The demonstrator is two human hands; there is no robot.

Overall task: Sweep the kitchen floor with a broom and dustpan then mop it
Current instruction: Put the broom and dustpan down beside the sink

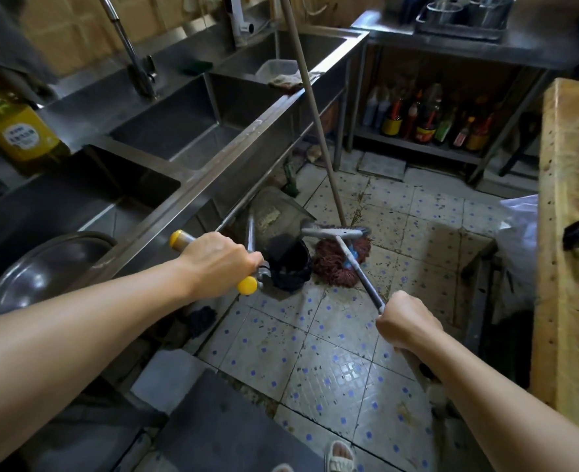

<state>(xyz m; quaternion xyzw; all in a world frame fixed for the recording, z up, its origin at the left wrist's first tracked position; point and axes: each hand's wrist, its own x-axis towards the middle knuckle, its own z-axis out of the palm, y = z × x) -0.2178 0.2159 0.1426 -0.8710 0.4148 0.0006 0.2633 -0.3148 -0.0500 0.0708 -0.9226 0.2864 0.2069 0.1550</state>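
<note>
My left hand (218,264) grips the dustpan (274,216) handle, my right hand (407,323) clenches the broom (335,233) shaft, which runs forward-left to its head touching the pan's mouth on the floor (315,352).

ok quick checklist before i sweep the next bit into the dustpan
1. Left hand grips the dustpan handle: ok.
2. Right hand grips the broom handle: ok.
3. Broom head sits at the dustpan mouth: ok.
4. Dustpan lip flat on the floor: cannot tell.
5. Path clear: not ok, the red mop head lies under the broom.
6. Leaning mop pole steady against the sink: cannot tell.
</note>
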